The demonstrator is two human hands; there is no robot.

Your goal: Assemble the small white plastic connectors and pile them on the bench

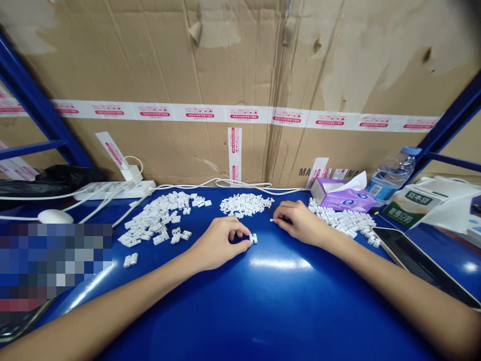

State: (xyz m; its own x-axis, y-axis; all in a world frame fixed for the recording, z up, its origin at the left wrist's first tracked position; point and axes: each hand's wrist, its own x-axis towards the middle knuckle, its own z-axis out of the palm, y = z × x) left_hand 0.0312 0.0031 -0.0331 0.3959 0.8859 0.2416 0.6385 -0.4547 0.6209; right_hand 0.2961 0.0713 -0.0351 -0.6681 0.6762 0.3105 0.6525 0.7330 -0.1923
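Note:
My left hand [221, 242] is closed in a pinch on a small white plastic piece [253, 238] with slots in it, held just over the blue table. To its right, my right hand [298, 220] pinches a tiny white part [272, 219] between thumb and fingertip. Beyond the hands and between them lies a heap of tiny white parts [246, 204]. On the left spreads a pile of flat white slotted pieces [158, 215], and a separate white piece [131, 259] lies nearer me. White block-like parts [340, 220] are heaped behind my right forearm.
A phone [421, 263] lies at the right, near a green and white carton [411, 205], a water bottle [393, 175] and a purple tissue pack [343, 195]. A power strip [116, 189] with white cables runs along the back left. Cardboard [169, 60] stands behind the blue table [240, 316].

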